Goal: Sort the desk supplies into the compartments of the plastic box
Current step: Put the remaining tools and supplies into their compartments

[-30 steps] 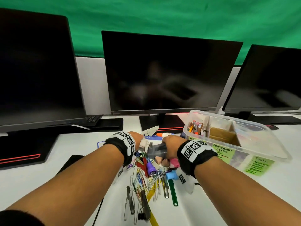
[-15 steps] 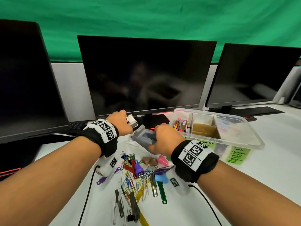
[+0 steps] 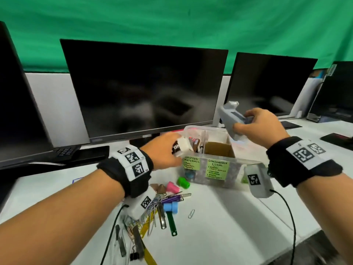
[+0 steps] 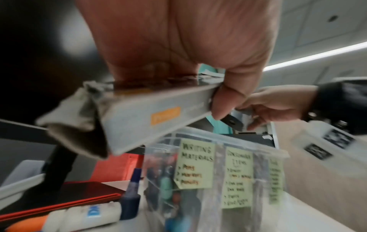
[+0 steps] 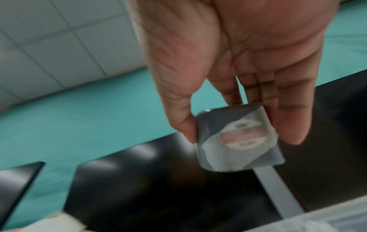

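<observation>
Right hand (image 3: pixel 261 127): raised at 2 o'clock of the scene, above the box's right end; thumb and fingers pinch a grey plastic stapler-shaped tool (image 3: pixel 232 119), its taped end tilted up toward 11 o'clock.
Left hand (image 3: pixel 164 150): at the box's 9 o'clock edge, fingers curled round a small white-wrapped rectangular block with an orange label (image 4: pixel 143 113).
Box: clear plastic compartment box (image 3: pixel 225 178) at centre, on the white desk (image 3: pixel 219 217); green sticky labels (image 3: pixel 191 163) on its near wall read "Writing Materials" and "Consumable Items"; pens stand in the left compartment, a brown cardboard insert (image 3: pixel 218 149) sits in the middle one.
Unsorted pile: loose desk supplies at 7 o'clock of the box, apart from it: pink cap (image 3: pixel 172 187), green cap (image 3: pixel 183 182), blue foam pieces (image 3: pixel 170 207), green-handled tool (image 3: pixel 171 222), coloured paper clips, black binder clip (image 3: pixel 134 256).
Single item: lone metal paper clip (image 3: pixel 191 213) at 6 o'clock of the box.
Background: three dark monitors (image 3: pixel 145 88) from 10 to 2 o'clock.
</observation>
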A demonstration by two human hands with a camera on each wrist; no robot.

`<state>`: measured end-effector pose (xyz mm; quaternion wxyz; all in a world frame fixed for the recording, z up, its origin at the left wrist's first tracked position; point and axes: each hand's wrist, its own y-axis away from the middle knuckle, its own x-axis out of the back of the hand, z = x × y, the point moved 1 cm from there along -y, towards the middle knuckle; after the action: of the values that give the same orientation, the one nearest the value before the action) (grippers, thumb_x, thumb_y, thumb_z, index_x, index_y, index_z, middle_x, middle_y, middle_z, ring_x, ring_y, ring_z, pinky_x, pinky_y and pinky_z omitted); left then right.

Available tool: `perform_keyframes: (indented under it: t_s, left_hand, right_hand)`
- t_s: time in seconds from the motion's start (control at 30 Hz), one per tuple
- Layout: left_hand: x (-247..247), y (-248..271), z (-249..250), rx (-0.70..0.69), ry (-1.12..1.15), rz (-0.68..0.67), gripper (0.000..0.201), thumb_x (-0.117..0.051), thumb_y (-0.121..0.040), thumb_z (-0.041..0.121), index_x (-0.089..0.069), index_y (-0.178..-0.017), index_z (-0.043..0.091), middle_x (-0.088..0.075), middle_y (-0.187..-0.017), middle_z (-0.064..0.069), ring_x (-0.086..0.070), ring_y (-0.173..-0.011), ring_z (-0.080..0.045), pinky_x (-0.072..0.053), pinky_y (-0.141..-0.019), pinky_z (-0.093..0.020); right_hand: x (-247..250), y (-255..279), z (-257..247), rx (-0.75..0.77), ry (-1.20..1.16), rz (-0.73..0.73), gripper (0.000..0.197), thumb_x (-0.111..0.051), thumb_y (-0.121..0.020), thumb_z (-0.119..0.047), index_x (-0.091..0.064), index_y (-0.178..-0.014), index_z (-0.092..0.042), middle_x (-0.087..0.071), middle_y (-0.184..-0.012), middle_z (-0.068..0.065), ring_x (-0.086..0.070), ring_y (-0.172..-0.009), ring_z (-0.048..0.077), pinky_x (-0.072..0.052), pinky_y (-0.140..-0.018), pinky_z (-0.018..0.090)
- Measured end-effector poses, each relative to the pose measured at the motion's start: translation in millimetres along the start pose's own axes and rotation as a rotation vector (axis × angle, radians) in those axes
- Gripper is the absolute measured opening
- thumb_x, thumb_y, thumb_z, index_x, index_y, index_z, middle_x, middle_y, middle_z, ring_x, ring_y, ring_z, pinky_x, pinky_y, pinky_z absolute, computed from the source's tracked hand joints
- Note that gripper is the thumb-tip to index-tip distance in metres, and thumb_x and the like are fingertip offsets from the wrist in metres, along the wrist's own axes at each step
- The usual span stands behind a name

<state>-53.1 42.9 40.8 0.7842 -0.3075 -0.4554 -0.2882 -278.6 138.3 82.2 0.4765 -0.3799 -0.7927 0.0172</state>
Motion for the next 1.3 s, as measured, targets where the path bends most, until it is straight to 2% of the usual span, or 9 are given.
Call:
perform_keyframes:
  t_s: [0.07, 0.2, 0.4, 0.57, 0.7, 0.83, 0.97, 1.1, 1.3]
  left_hand:
    - [-14.7, -5.2, 6.9, -0.024, -0.056, -0.12, 0.062, -0.069, -0.075, 0.021, -0.047, -0.133, 0.018, -0.054, -0.13, -0.001, -0.054, -0.118, -0.02, -0.043, -0.097, -0.025]
    - [-29.5, -15.0, 12.5, 0.005, -0.058, -0.192, 0.064, -0.071, -0.069, 0.028, -0.046, -0.128, 0.027, -0.062, -0.116, 0.0, -0.06, -0.104, -0.021, -0.051, -0.089, -0.032]
    - [-31.2, -14.1, 15.6, -0.013, 0.041, -0.161, 0.058, -0.069, -0.066, 0.027, -0.049, -0.121, 0.031, -0.064, -0.108, 0.002, -0.063, -0.094, -0.02, -0.056, -0.083, -0.038]
    - [-30.4, -9.5, 16.5, -0.08, 0.092, -0.199, 0.05, -0.07, -0.073, 0.027, -0.05, -0.119, 0.03, -0.061, -0.087, 0.009, -0.06, -0.075, -0.007, -0.05, -0.062, -0.022]
    - [-27.8, -6.0, 19.2, -0.123, 0.131, -0.236, 0.051, -0.07, -0.073, 0.029, -0.05, -0.121, 0.031, -0.064, -0.105, 0.007, -0.062, -0.091, -0.012, -0.054, -0.075, -0.027]
    - [-27.6, -7.4, 16.7, -0.143, 0.151, -0.26, 0.049, -0.069, -0.075, 0.029, -0.051, -0.12, 0.029, -0.064, -0.108, 0.006, -0.061, -0.093, -0.013, -0.053, -0.076, -0.027]
    - [-28.0, -7.0, 16.0, -0.143, 0.173, -0.256, 0.048, -0.068, -0.075, 0.031, -0.051, -0.119, 0.029, -0.064, -0.105, 0.007, -0.06, -0.092, -0.013, -0.053, -0.078, -0.028]
    - [-29.3, -8.4, 14.6, -0.14, 0.228, -0.262, 0.049, -0.068, -0.075, 0.03, -0.051, -0.121, 0.03, -0.064, -0.104, 0.008, -0.06, -0.091, -0.009, -0.052, -0.075, -0.024]
    - [-32.5, -8.6, 15.6, -0.119, 0.243, -0.27, 0.049, -0.069, -0.074, 0.027, -0.049, -0.12, 0.031, -0.063, -0.103, 0.009, -0.06, -0.092, -0.009, -0.053, -0.077, -0.025]
  right_hand:
    - [4.2, -13.5, 10.8, -0.103, 0.033, -0.068, 0.036, -0.072, -0.073, -0.032, -0.067, -0.093, -0.003, -0.07, -0.09, 0.014, -0.066, -0.076, 0.03, -0.059, -0.071, 0.041]
    - [18.3, -40.2, 3.5, -0.23, 0.13, -0.2, 0.03, -0.074, -0.077, -0.03, -0.063, -0.063, -0.006, -0.059, -0.06, 0.01, -0.054, -0.053, 0.026, -0.052, -0.061, 0.032]
    - [0.2, -67.8, 4.7, -0.276, 0.631, -0.512, 0.023, -0.073, -0.076, -0.034, -0.064, -0.068, -0.014, -0.062, -0.074, 0.004, -0.059, -0.078, 0.024, -0.05, -0.07, 0.03]
    - [-26.7, -84.4, 11.3, -0.303, 0.726, -0.679, 0.024, -0.077, -0.07, -0.035, -0.063, -0.066, -0.017, -0.065, -0.083, 0.003, -0.063, -0.082, 0.023, -0.051, -0.077, 0.029]
    - [-40.6, -93.6, 11.9, -0.286, 0.841, -0.754, 0.031, -0.077, -0.067, -0.047, -0.065, -0.073, -0.019, -0.065, -0.091, 0.001, -0.063, -0.092, 0.023, -0.052, -0.09, 0.033]
    - [-57.8, -81.7, 12.7, -0.275, 0.97, -0.915, 0.024, -0.067, -0.081, -0.042, -0.067, -0.075, -0.019, -0.063, -0.082, -0.001, -0.057, -0.081, 0.019, -0.05, -0.081, 0.027]
    - [-65.3, -74.0, 24.3, -0.198, 1.012, -0.981, 0.035, -0.064, -0.088, -0.023, -0.065, -0.118, -0.006, -0.063, -0.111, 0.012, -0.054, -0.074, 0.016, -0.044, -0.064, 0.02]
    - [-62.6, -71.5, 33.1, -0.21, 0.901, -0.959, 0.034, -0.067, -0.082, -0.003, -0.064, -0.116, 0.0, -0.057, -0.1, 0.007, -0.05, -0.065, 0.011, -0.043, -0.056, 0.019]
    - [-70.9, -69.7, 41.1, -0.287, 0.878, -1.091, 0.015, -0.067, -0.086, -0.019, -0.071, -0.094, -0.007, -0.066, -0.066, -0.002, -0.062, -0.068, 0.018, -0.051, -0.07, 0.026]
